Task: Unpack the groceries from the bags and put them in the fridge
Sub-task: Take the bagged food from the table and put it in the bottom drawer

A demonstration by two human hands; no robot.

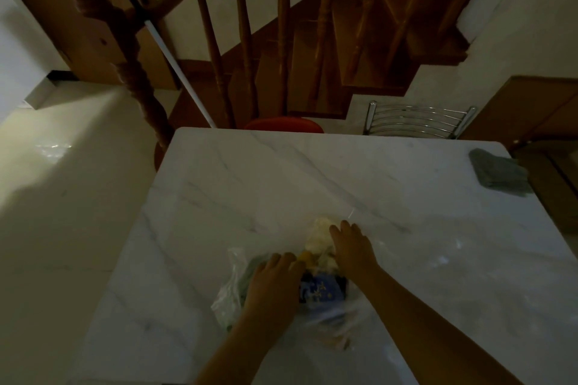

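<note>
Marble-patterned white table (344,172), and both hands are down on a clear plastic bag (230,294) lying near its near edge, a little left of the middle. Groceries sit bunched inside: a dark blue packet (322,289) in the middle, something pale and lumpy (319,237) toward the far end, a yellow bit (305,258) between them, something green on the left. None of it is out yet, and no fridge is in sight, so the unpacking looks barely begun.

Left hand (273,283) lies across the left half of the bag, fingers bent down over the plastic by the yellow item; whether they pinch anything, I cannot tell. It seems to be steadying the bundle. Right hand (352,247) reaches further, fingers fairly straight and close together, resting alongside the pale lump, apparently feeling for the bag's mouth or parting the film.

Over at the far right corner a grey cloth (497,176) lies folded.
</note>
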